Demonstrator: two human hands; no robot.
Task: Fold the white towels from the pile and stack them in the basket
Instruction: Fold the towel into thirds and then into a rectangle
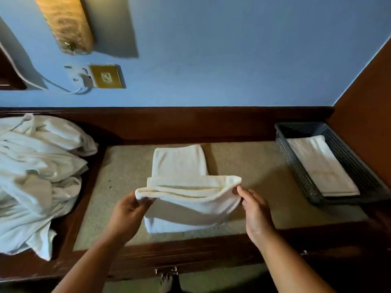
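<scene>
One view was available, the head camera, looking down on a wooden counter [264,163] with a beige inset top.

At its centre lay a white towel [179,161], already narrowed into a long strip running away from the person. The left grip [129,214] pinched the near-left corner of the raised end between thumb and fingers. The right grip [257,214] pinched the near-right corner likewise. Both held the near end lifted above the strip, apparently to carry it toward the far end and halve the length. Holding at the two corners kept the leading edge straight. The far portion lay flat on the counter, which anchored the fold.

A pile of unfolded white towels [36,166] sat at the left, overhanging the counter's raised edge, close to the left side for picking. A dark perforated basket [294,166] stood at the far right against the side panel, well apart from the work. At least one folded towel [321,166] lay flat inside it.

Judgement: the task was at an early stage, with most towels unfolded in the pile.
</scene>
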